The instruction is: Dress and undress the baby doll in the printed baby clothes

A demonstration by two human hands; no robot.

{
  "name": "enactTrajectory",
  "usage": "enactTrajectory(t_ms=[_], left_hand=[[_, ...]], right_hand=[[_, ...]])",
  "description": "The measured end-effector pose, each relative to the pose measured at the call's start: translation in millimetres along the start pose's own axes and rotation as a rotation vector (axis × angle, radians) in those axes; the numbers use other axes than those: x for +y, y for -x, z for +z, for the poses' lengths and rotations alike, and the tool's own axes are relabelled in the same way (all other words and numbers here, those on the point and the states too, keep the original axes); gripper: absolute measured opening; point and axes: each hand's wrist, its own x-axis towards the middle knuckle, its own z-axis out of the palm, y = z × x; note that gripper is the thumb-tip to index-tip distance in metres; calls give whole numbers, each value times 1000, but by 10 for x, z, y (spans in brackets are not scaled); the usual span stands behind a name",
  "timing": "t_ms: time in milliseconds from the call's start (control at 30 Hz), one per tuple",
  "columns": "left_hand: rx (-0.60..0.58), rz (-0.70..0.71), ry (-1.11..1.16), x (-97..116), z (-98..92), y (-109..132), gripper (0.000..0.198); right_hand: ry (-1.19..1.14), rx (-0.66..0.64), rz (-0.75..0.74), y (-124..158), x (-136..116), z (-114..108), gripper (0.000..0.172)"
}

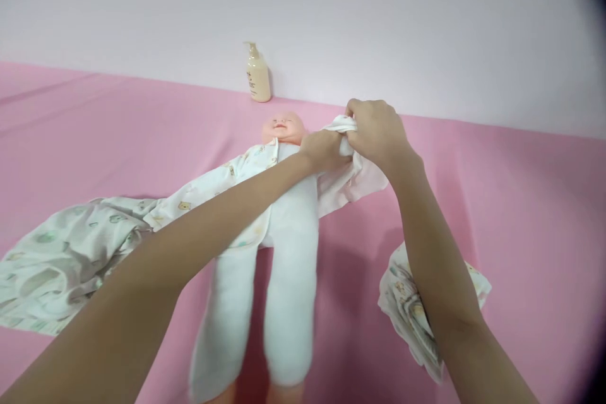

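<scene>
A baby doll in white lies face up on a pink sheet, its head away from me. A printed white baby shirt covers its arm and side on the left; the shirt's other half spreads beneath the arm on the right. My left hand reaches across the doll's chest, closed around its white arm at the right. My right hand is closed on the bunched sleeve at the end of that arm. The fingertips of both hands are partly hidden in the cloth.
Behind the doll's head, a cream pump bottle stands against the pale wall. A crumpled printed cloth lies at the left on the pink sheet. Another folded printed cloth lies at the right, partly under my right forearm.
</scene>
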Motion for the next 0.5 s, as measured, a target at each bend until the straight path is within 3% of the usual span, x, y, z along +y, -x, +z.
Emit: enactTrajectory(t_ms=[100, 200, 300, 400, 500], left_hand=[[85, 7, 151, -120, 17, -164, 43], [73, 74, 343, -195, 38, -256, 38], [-32, 140, 608, -248, -17, -255, 37], [-207, 143, 901, -374, -154, -205, 47], [-236, 64, 836, -558, -296, -174, 65]], right_hand=[[-18, -17, 25, 14, -73, -16, 24], [-86, -59, 28, 22, -106, -37, 11], [-266, -128, -49, 44, -101, -81, 6], [-453, -205, -183, 72, -72, -124, 17], [-535, -262, -276, 91, -45, -146, 23]])
